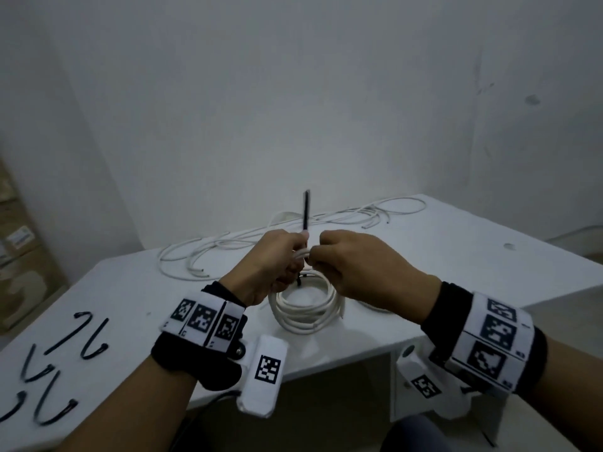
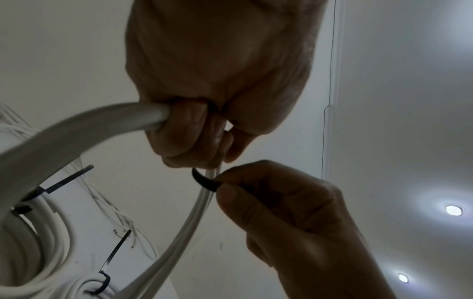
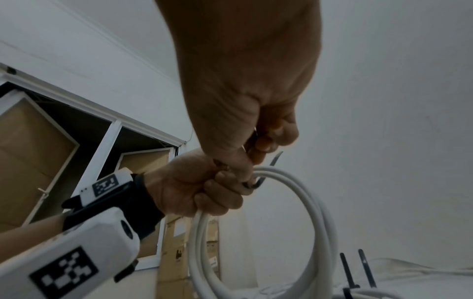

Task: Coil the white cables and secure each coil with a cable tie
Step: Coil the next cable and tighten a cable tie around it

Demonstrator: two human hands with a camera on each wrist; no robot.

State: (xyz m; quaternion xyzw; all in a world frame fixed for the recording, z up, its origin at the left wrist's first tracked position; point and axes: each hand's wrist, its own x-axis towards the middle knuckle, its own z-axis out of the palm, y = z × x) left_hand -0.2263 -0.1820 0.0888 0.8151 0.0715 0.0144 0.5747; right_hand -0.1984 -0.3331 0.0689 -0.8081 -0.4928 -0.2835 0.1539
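My left hand (image 1: 280,262) grips the top of a white cable coil (image 1: 306,316) that hangs down toward the white table (image 1: 456,256). In the left wrist view the left hand's (image 2: 194,131) fingers curl round the coil (image 2: 76,129). My right hand (image 1: 329,256) is right beside it and pinches a black cable tie (image 2: 204,182) wrapped round the coil's strands. The tie's tail (image 1: 306,210) stands straight up between the hands. In the right wrist view the tie (image 3: 258,182) sits at the right hand's (image 3: 256,149) fingertips, on top of the ring of cable (image 3: 320,212).
Several spare black ties (image 1: 65,363) lie at the table's front left. Loose white cables (image 1: 326,220) sprawl along the far edge. Tied coils (image 2: 28,242) with upright tie tails (image 2: 69,180) lie under the hands. Cardboard boxes (image 1: 19,256) stand at the left.
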